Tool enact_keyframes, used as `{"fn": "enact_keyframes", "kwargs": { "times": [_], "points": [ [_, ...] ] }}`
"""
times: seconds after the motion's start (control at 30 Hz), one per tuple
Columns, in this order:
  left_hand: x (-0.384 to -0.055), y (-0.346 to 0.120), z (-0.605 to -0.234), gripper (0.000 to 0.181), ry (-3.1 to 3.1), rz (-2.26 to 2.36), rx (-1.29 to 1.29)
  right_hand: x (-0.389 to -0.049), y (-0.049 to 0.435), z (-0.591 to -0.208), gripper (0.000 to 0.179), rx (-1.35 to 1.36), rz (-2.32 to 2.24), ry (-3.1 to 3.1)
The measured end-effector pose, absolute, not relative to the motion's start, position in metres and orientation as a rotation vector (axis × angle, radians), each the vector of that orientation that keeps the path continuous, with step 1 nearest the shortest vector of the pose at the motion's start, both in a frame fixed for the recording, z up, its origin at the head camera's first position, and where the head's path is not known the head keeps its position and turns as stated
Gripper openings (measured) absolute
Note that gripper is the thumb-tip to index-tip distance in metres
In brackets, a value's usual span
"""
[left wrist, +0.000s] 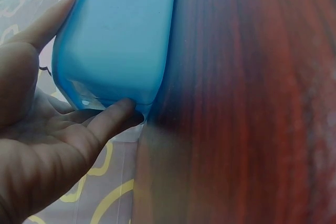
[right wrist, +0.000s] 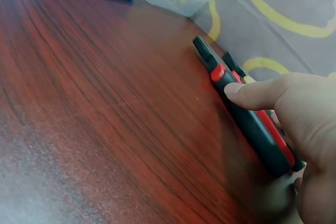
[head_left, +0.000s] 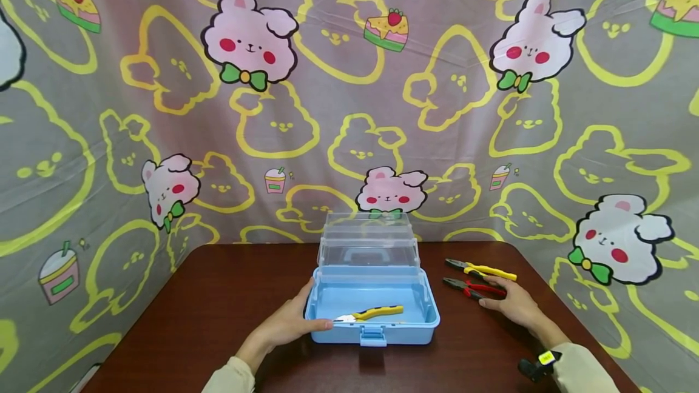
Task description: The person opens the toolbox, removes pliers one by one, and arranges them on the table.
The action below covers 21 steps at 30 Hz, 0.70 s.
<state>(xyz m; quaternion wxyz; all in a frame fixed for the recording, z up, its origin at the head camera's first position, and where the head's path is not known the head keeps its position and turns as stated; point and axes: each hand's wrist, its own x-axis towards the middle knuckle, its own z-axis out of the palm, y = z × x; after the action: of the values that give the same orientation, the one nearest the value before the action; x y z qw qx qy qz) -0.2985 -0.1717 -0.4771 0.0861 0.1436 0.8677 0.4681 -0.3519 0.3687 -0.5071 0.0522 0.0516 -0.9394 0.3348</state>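
Note:
A light blue plastic toolbox (head_left: pixel 341 337) stands on the table with its clear lid (head_left: pixel 367 241) raised. My left hand (head_left: pixel 285 322) holds its left end, thumb at the front rim and fingers around the far corner, as the left wrist view shows. Inside lies a pair of yellow-and-black handled pliers (head_left: pixel 382 311) with bright metal jaws. To the right of the box, my right hand (head_left: pixel 515 303) grips red-and-black pliers (right wrist: pixel 249 124) by the handles, thumb on the near side; the other fingers are mostly hidden behind. Just beyond lies another pair of yellow-handled pliers (head_left: pixel 494 271).
The dark reddish-brown wooden table (head_left: pixel 218 296) extends on both sides of the box. Behind it and along the sides hangs a grey curtain (head_left: pixel 327 156) printed with cartoon rabbits. A dark strap with a small yellow-lit device (head_left: pixel 546 358) sits on the right wrist.

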Motion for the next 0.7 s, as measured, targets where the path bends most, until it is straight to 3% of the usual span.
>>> {"fn": "enact_keyframes", "kwargs": {
  "times": [0.7],
  "points": [
    [-0.299, -0.169, -0.478, 0.121, 2.594, 1.407, 0.365, -0.343, 0.311, -0.466, 0.054, 0.452, 0.998, -2.529]
  ]
}}
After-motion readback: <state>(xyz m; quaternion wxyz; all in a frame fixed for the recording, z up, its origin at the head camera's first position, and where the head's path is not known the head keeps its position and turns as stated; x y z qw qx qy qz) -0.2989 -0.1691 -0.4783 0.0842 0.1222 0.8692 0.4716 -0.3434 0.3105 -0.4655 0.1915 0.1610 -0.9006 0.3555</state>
